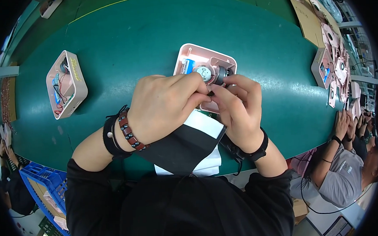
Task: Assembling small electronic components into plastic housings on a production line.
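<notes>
Head view: three open pink plastic housings, smooth, round-cornered, on green bench (126,36): one left (78,76), one right (319,68), one centre (199,52), its near edge under left hand (165,98) and right hand (244,111). Centre one has one pale disc (203,72), one black cylinder (221,75). Both hands pinched narrow, apparently on one small black piece (212,93), mostly hidden.

We hold our 2 forearms angled inward: the left forearm (91,149) slants up to the right, the right forearm (270,158) up to the left. Our left hand (163,98) shows its back, fingers bent, thumb and forefinger nearly pinched. Our right hand (244,113) curls opposite, the 2 hands close at their fingertips.
</notes>
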Motion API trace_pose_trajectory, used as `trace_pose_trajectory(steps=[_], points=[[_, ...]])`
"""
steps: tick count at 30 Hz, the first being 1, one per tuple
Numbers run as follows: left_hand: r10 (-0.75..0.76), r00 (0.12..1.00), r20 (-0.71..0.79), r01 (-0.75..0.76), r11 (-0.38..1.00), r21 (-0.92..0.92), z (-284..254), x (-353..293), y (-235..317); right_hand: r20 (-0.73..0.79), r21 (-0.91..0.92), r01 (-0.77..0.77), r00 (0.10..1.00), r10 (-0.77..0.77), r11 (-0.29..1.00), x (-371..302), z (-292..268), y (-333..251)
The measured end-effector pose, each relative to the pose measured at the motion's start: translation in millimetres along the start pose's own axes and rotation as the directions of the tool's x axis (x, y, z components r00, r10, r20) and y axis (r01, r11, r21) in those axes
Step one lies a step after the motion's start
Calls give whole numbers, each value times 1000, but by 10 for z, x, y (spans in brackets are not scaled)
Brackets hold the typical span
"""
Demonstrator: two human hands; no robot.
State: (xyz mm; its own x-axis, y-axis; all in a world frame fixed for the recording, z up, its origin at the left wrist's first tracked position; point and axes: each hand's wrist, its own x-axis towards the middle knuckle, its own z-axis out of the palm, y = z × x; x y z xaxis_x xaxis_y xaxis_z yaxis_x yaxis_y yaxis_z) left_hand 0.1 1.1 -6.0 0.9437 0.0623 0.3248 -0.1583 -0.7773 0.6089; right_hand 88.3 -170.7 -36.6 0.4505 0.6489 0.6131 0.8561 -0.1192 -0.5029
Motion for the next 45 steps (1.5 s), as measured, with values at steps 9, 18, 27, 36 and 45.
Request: trace_pose_trajectory(steps=[9,18,27,36,45], points=[[19,1000,-23,-20,999,-28,17,-2,-43,145,47,-45,989,37,998,61,-49,4],[-82,996,18,84,989,-118,-10,14,-3,81,11,-54,995,53,998,64,-21,-9],[-62,991,122,80,987,-143,-75,39,8,159,-150,-32,986,56,988,67,-74,-50],[-119,989,83,133,974,-182,-48,27,-6,58,-145,69,996,-61,987,111,-22,-20],[-132,988,85,144,978,-149,-63,14,42,106,-292,316,949,-297,903,148,-70,-4]])
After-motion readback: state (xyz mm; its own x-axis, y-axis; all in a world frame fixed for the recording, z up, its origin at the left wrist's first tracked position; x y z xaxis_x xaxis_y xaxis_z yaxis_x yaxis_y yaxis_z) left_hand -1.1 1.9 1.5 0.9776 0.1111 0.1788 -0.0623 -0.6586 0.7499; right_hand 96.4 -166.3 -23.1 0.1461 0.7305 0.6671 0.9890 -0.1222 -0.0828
